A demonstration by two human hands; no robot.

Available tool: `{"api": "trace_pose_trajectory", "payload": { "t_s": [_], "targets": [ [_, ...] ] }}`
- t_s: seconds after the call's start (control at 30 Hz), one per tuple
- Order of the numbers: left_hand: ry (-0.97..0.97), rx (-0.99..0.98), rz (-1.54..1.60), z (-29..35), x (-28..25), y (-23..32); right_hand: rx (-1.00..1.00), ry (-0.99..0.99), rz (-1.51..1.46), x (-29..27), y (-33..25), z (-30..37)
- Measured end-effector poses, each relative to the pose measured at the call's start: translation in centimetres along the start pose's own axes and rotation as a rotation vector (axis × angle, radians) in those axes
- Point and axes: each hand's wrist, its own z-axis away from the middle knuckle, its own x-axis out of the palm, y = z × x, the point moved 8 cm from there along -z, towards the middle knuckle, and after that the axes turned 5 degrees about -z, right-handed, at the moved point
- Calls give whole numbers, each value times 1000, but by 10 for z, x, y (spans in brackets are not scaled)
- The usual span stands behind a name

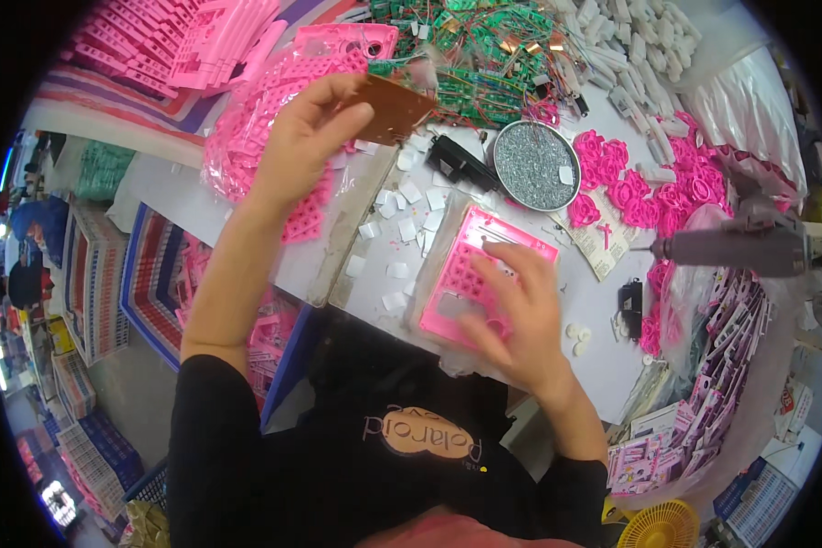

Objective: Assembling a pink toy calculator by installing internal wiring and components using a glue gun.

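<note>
My left hand (315,137) is raised over the far left of the table, thumb and fingers pinched on the edge of a brown circuit board (398,110). In front of me lies a pink plastic casing (443,321) with a pink button keypad (466,272) set in it. Over the casing's right side is my right hand (525,315), its fingers spread and holding nothing; the fingertips are at the keypad, though whether they press on it I cannot tell. Small white square pieces (397,270) are scattered left of the casing.
A round tin of small screws (537,164) stands beyond the casing, beside a black box-shaped part (461,163). Wired green circuit boards (484,64) are heaped behind. Pink keypads in clear film (274,119) lie left, pink rings (626,187) right. A grey electric screwdriver (740,248) hangs at right.
</note>
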Motion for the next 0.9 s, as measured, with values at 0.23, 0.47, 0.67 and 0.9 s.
{"api": "trace_pose_trajectory", "payload": {
  "t_s": [0.23,0.47,0.67,0.9],
  "targets": [
    [176,204,55,38,15,27,79,353,-395,-28,7,-54],
    [-422,246,-219,75,49,28,200,195,-839,2,23,-84],
    [-176,-85,23,95,59,14,462,-45,-1198,44,33,-60],
    [185,-237,614,94,17,-29,719,78,-1799,72,60,-41]
  ]
}}
